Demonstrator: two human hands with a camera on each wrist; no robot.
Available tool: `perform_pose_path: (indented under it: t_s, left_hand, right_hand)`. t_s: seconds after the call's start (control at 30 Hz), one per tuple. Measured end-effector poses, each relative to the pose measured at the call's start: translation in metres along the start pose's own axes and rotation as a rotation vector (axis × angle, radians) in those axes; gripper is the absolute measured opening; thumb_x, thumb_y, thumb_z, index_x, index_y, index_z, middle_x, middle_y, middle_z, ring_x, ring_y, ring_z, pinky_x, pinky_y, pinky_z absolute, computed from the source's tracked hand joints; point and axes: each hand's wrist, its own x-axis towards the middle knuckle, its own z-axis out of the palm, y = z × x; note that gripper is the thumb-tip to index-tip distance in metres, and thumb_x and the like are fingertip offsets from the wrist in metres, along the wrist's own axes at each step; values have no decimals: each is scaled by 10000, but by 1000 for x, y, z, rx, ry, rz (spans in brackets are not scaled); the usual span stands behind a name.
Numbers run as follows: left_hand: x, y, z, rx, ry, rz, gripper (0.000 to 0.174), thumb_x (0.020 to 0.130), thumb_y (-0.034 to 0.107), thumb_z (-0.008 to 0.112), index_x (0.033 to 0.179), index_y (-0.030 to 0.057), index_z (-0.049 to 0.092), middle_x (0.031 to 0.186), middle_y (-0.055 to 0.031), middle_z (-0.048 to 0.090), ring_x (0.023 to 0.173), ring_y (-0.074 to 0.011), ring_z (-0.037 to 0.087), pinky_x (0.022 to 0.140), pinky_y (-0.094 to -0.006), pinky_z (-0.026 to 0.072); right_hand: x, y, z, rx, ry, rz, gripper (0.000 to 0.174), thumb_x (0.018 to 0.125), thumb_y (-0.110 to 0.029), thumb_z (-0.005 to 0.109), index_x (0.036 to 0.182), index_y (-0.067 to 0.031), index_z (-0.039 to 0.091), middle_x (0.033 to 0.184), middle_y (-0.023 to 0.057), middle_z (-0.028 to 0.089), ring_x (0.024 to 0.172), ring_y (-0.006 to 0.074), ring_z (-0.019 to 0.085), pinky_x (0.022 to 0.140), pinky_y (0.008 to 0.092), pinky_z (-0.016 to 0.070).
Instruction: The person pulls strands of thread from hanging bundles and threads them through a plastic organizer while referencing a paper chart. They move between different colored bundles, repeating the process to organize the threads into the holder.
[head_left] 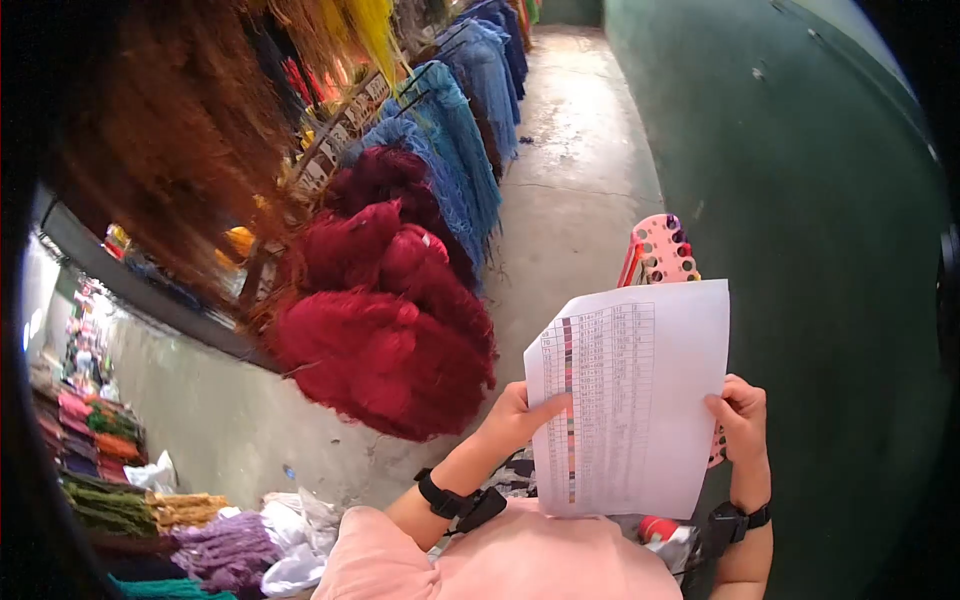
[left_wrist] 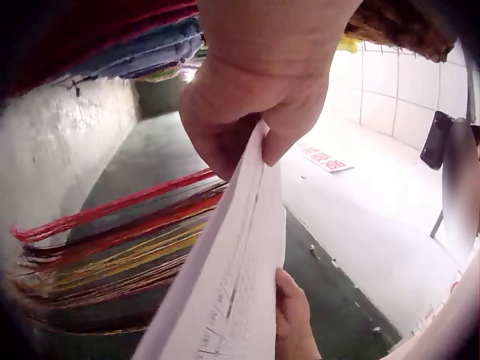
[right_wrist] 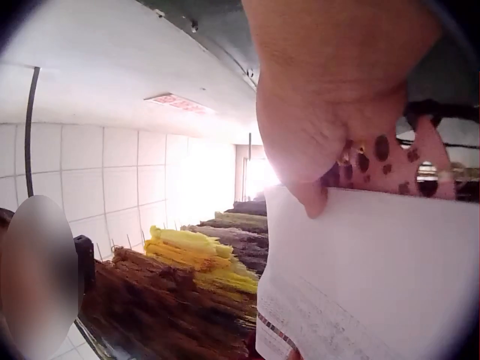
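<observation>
A white printed sheet (head_left: 630,400), with a table and a strip of small colour swatches on it, is held up in front of the body. My left hand (head_left: 526,416) pinches its left edge, thumb on the printed side, fingers behind. At the right edge my right hand (head_left: 742,412) grips it the same way, as the right wrist view also shows. Behind the sheet is a pink board with holes (head_left: 664,246), mostly hidden, its lower part showing beside the right hand. Coloured thread strands (left_wrist: 120,240) stretch out behind the paper in the left wrist view.
Dark red yarn hanks (head_left: 390,320) hang close at the left, blue hanks (head_left: 455,120) beyond them. Brown hanks (head_left: 170,150) hang from the rack nearer the upper left. A green wall (head_left: 800,250) runs along the right. More yarn bundles (head_left: 225,550) lie at the lower left.
</observation>
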Motion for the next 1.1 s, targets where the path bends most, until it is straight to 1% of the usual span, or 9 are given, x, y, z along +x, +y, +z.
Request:
perform_pose_path:
  t_s: [0.07, 0.13, 0.3, 0.33, 0.43, 0.5, 0.63, 0.83, 1.1]
  left_hand:
    - [45, -19, -25, -76, 131, -33, 194, 826, 165, 503, 912, -2, 555, 782, -7, 582, 695, -65, 517, 636, -217, 427]
    - [101, -8, -20, -461, 425, 177, 177, 846, 178, 467, 895, 24, 541, 761, -3, 566, 647, -57, 521, 580, -186, 423]
    - [183, 27, -78, -517, 967, 530, 93, 823, 109, 500, 892, 60, 538, 788, -15, 560, 640, -63, 522, 554, -182, 439]
    - [191, 36, -84, -484, 1048, 601, 99, 827, 111, 492, 901, 60, 533, 799, -18, 558, 649, -72, 524, 568, -189, 445]
    - [207, 47, -107, -487, 1246, 680, 107, 826, 124, 499, 909, 67, 534, 810, -11, 561, 659, -75, 530, 587, -198, 447]
    - [214, 45, -116, -434, 1330, 705, 122, 824, 117, 498, 922, 51, 529, 827, -23, 563, 674, -81, 538, 563, -191, 443]
    - [230, 43, -125, -333, 1532, 734, 133, 818, 113, 507, 922, 35, 532, 818, -39, 575, 666, -87, 545, 542, -186, 439]
    - [282, 23, -103, 208, 1488, 465, 154, 800, 63, 523, 931, -9, 558, 809, -44, 590, 703, -94, 568, 566, -187, 448]
    - [340, 33, -123, -255, 1949, 706, 193, 803, 89, 526, 974, -1, 532, 908, -68, 579, 780, -123, 556, 624, -218, 446]
  right_hand:
    - [56, -4, -15, -59, -58, -38, 37, 679, 62, 525, 649, 61, 548, 721, 42, 524, 595, 58, 477, 499, 181, 367]
    - [114, -10, -27, -47, -106, -10, 37, 673, 67, 512, 650, 65, 542, 733, 48, 528, 592, 61, 479, 495, 182, 367]
    - [246, -15, -52, -93, -222, -207, 49, 663, 47, 496, 666, 55, 544, 760, 48, 537, 625, 59, 472, 550, 175, 344]
    - [267, -12, -62, -92, -170, -61, 63, 672, 41, 480, 651, 43, 540, 724, 33, 520, 589, 48, 445, 522, 174, 319]
    - [334, 1, -60, -52, -237, -131, 89, 713, 29, 456, 658, 22, 525, 665, 12, 499, 501, 24, 388, 458, 157, 283]
    - [382, 16, -63, -33, -363, -212, 87, 761, 13, 438, 738, 1, 521, 643, -6, 504, 418, -5, 345, 398, 130, 261]
    - [452, -4, -25, 26, -199, -111, 106, 655, 63, 417, 584, 27, 486, 596, -15, 444, 423, 22, 326, 400, 169, 243]
    - [602, -13, -39, -41, -586, -262, 60, 629, 31, 428, 647, 29, 485, 626, -20, 429, 493, 24, 334, 451, 164, 264]
    - [738, -52, -19, -109, -801, -318, 121, 642, -80, 535, 691, -49, 429, 734, -5, 432, 663, 77, 362, 613, 220, 318]
